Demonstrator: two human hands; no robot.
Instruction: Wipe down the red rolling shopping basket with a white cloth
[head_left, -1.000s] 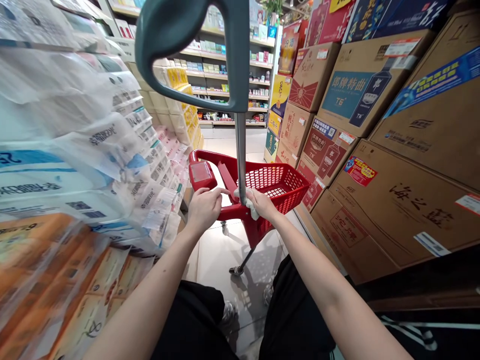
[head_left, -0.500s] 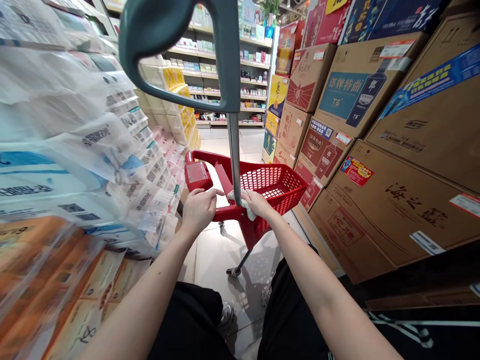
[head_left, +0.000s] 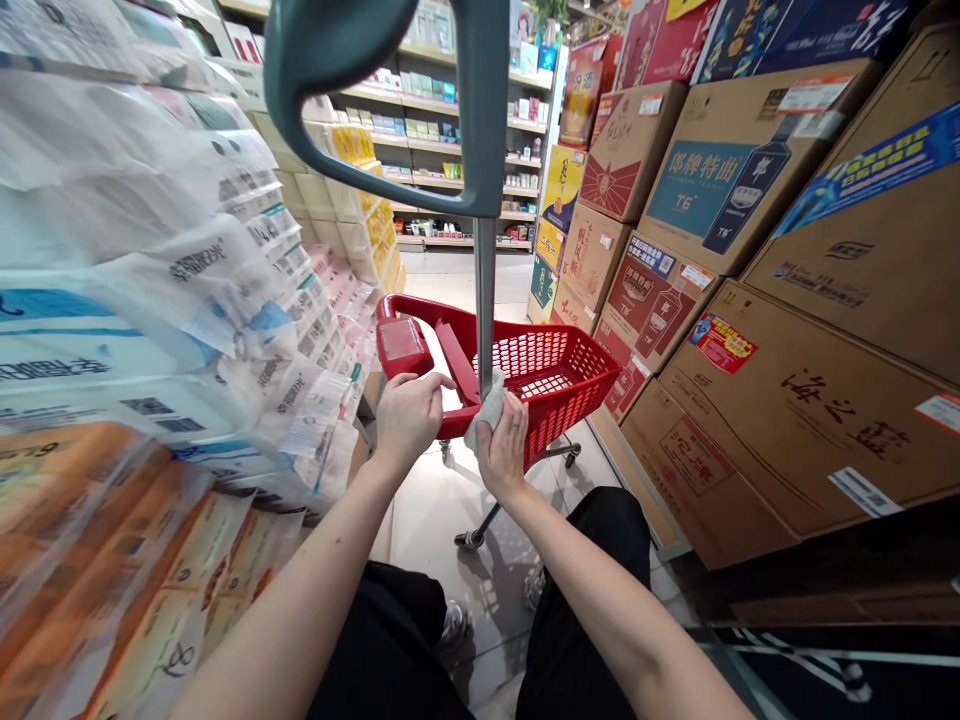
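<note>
A small red plastic shopping cart (head_left: pixel 574 395) stands in front of me, its basket pointing away to the right. My left hand (head_left: pixel 409 418) is closed over the near red handle of the cart, beside the red box-shaped panel (head_left: pixel 403 345); its index finger reaches toward the inner side. In my right hand (head_left: pixel 505 447) is a pale grey-green cloth (head_left: pixel 491 405), pressed against the cart's near corner at the foot of the metal pole (head_left: pixel 484 290). Up close, a dark grey loop-shaped handle (head_left: pixel 481 110) tops that pole and hides part of the aisle.
Packs of wrapped tissue paper (head_left: pixel 142 330) are piled along the left. Stacked cardboard cartons (head_left: pixel 810 400) line the right side. Shelves of small goods (head_left: pixel 431 150) stand at the far end. Below, the cart's caster (head_left: pixel 470 540) rests on the tiled floor near my shoes.
My right hand has turned and shifted slightly down, with its fingers now flat along the cloth, which shows more. The view has shifted slightly; my left hand keeps its place on the cart.
</note>
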